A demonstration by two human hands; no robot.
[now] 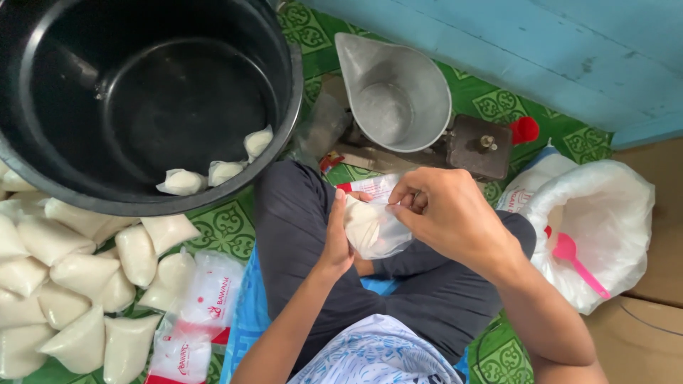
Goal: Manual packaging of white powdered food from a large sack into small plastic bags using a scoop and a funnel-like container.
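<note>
Over lap | both hands clamped on filled bag | tub rim near

Your left hand and right hand pinch a small clear bag of white grains over your lap. A black tub with three filled bags sits ahead left, a metal scoop ahead, an open sack with a pink spoon at right.
</note>
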